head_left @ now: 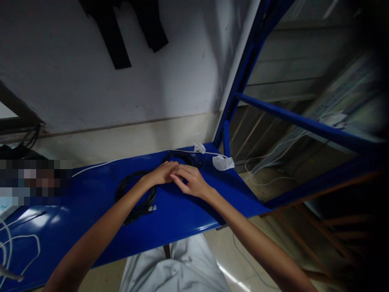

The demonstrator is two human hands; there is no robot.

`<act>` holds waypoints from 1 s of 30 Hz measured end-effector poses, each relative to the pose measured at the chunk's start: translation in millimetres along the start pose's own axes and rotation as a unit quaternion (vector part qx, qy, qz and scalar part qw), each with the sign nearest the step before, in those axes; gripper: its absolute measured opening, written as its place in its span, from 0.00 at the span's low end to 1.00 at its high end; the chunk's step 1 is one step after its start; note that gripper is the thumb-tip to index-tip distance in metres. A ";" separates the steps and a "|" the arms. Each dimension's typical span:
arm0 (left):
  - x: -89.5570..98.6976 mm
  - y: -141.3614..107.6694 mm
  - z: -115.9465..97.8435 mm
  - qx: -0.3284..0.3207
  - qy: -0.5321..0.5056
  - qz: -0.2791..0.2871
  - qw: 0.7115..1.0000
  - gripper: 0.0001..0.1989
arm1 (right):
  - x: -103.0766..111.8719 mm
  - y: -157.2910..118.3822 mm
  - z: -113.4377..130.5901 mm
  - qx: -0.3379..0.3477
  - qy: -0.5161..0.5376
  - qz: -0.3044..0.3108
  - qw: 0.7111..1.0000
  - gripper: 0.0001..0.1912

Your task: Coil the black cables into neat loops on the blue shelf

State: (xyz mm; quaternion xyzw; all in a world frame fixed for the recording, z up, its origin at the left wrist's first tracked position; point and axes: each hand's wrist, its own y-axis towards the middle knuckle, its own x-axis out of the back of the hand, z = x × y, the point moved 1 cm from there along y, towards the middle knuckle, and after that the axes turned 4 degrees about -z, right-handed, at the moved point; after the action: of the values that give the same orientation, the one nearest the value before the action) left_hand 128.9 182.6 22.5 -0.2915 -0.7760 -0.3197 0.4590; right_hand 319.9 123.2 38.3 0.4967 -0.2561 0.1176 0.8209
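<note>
My left hand (164,172) and my right hand (191,180) meet over the blue table, their fingers bent and touching. Whatever is between the fingers, if anything, is hidden. Just behind them lies a black cable (186,155), partly covered by my hands. A coiled black cable (119,194) rests to the left, partly under my left forearm, with a light-coloured connector (152,208) at its near side.
A white cord (100,164) runs along the back of the blue table (179,219). Crumpled white pieces (223,163) lie near its right end. White cables (38,243) sit at the left. A blue metal frame (285,113) rises on the right. Dark clothing (112,36) hangs on the wall.
</note>
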 end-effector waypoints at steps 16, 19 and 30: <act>18.0 -9.7 -28.1 -0.032 0.022 -0.146 0.988 0.12 | 45.8 -28.0 -42.1 -0.063 -0.129 0.100 0.985 0.29; 29.7 -14.2 -33.6 -0.056 0.033 -0.194 0.979 0.12 | 43.1 -13.8 -47.6 -0.074 -0.134 0.085 0.985 0.34; 61.6 -60.3 -63.2 -0.120 0.172 -0.294 0.932 0.21 | 35.0 -19.9 -56.2 -0.216 -0.065 -0.044 0.973 0.47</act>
State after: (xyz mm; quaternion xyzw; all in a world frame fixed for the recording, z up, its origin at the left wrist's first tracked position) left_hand 92.0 106.4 87.7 -0.0433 -0.6921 -0.5764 0.4323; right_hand 375.4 160.7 21.0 0.3251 -0.3060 -0.0088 0.8948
